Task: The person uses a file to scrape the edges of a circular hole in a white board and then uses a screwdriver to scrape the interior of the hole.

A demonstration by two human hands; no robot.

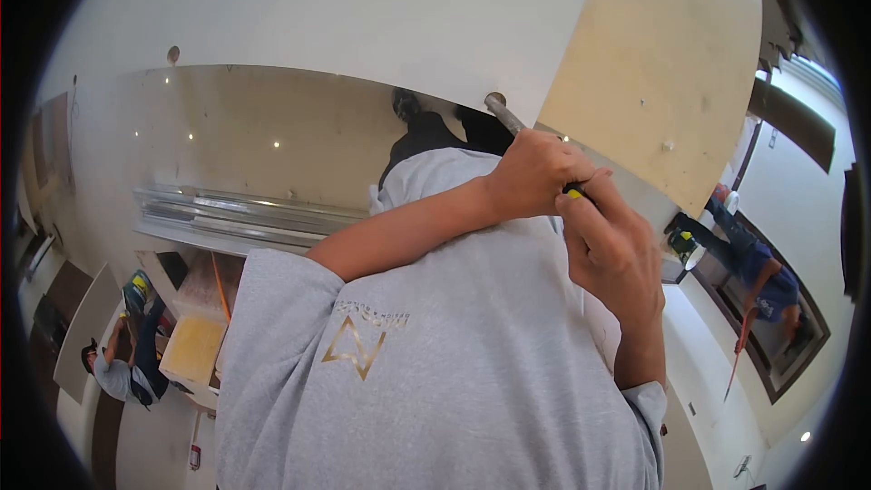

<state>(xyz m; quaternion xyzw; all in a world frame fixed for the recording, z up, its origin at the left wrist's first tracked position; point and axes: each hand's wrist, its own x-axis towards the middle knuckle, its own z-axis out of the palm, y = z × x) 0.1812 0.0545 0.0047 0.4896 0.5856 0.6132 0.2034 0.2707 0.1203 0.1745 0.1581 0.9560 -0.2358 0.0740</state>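
gold triangle logo (354, 347) on grey T-shirt (445, 345), upside-down lettering (374, 313) beside it, words not legible

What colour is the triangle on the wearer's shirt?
Gold: the triangle stands out against the grey shirt, best seen in the head view.

White surface (345, 0) ahead of us, smooth, broad. Round brown mark (173, 55) near its edge; hole or knob, we can't tell. Rod (504, 112) tip at second round mark by edge; contact unclear. Below, glossy beige floor (254, 118), small light spots showing. Long metal strips (245, 213) grouped side by side; support unclear.
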